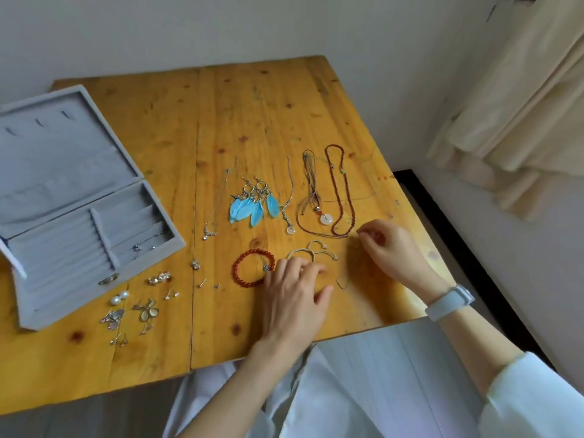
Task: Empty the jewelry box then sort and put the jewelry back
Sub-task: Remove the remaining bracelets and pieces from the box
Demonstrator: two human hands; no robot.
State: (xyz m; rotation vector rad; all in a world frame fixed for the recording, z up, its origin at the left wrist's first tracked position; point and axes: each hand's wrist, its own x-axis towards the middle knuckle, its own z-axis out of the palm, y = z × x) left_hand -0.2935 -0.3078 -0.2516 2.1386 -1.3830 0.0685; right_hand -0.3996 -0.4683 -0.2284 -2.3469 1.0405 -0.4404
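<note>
On the surface [284, 121], near right, the left hand [294, 292] presses flat fingers on a cream cord bracelet [311, 251]; the right hand [388, 248] pinches a thin thread. Both light, limp, tangle-prone: lift by the cord. Jewelry box [79, 216] sits far left.

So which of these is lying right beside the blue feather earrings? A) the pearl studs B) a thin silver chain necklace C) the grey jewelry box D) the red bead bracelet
B: the thin silver chain necklace stretches along the left of the blue feather earrings; the other three sit farther off.
</note>
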